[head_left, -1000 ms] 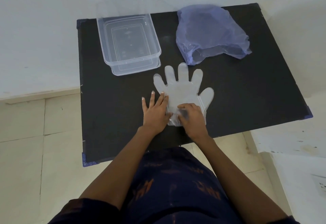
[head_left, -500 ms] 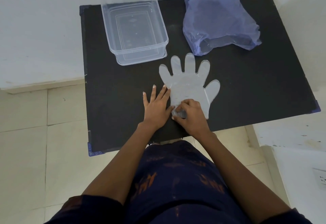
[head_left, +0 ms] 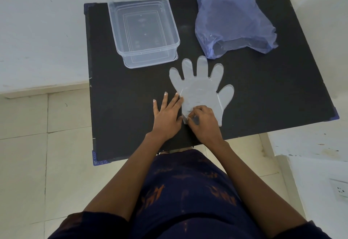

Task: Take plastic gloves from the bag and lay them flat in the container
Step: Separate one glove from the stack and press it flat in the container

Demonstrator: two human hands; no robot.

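Note:
Clear plastic gloves (head_left: 199,88) lie flat in a stack on the black table (head_left: 263,97), fingers pointing away from me. My right hand (head_left: 202,122) pinches the cuff corner of the stack at its near left. My left hand (head_left: 166,115) rests flat on the table with fingers spread, its fingertips touching the stack's left edge. A clear rectangular container (head_left: 144,31) stands empty at the back left. A crumpled blue plastic bag (head_left: 233,24) sits at the back right, its mouth facing the gloves.
The table has blue corner guards (head_left: 334,114) and stands against a white wall. Pale tiled floor (head_left: 37,163) lies to the left. A white surface with a wall socket (head_left: 340,191) is at the lower right.
My right hand's fingers have curled tighter on the glove cuff corner, lifting it slightly. The left hand stays flat beside the stack. The camera view has shifted a little.

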